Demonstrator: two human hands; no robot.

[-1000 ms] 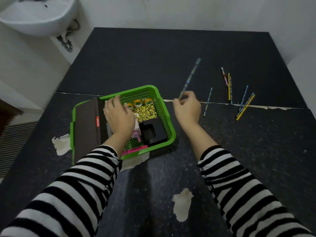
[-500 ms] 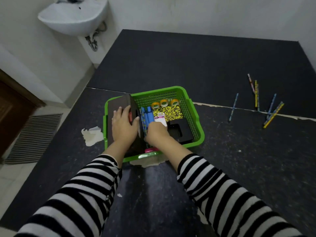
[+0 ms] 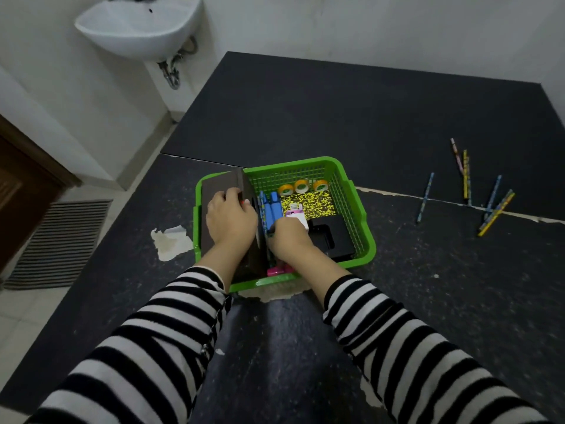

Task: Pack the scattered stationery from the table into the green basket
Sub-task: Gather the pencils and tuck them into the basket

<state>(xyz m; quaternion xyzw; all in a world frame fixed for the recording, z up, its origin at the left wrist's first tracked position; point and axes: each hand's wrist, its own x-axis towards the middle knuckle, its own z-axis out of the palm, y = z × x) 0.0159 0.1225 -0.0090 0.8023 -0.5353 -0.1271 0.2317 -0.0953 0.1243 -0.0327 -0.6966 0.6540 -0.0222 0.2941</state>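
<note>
Dark speckled table (image 3: 428,301), looks like two slabs butted together with a pale seam running out toward 3 o'clock, plus chipped patches of torn paper (image 3: 169,241) stuck to the top at about 9 o'clock of the basket. White walls, a wall-hung sink (image 3: 137,29) up at 11 o'clock with its drain pipe showing, striped floor mat (image 3: 58,243) down at 9 o'clock by a brown door.

Green basket (image 3: 357,206) sitting mid-table, already loaded: three tape rolls (image 3: 302,186) along the far wall, a yellow-speckled pad (image 3: 315,203), blue markers (image 3: 273,209), a black box (image 3: 331,237). Left hand (image 3: 229,218) curled over the top edge of a dark notebook (image 3: 214,191), standing it up at the basket's 9 o'clock side. Right hand (image 3: 289,237) down inside the basket, fingers folded shut, around something thin by the markers maybe, can't tell for sure. Loose pencils (image 3: 464,185) out at 3 o'clock, well apart from the basket, not yet packed.
</note>
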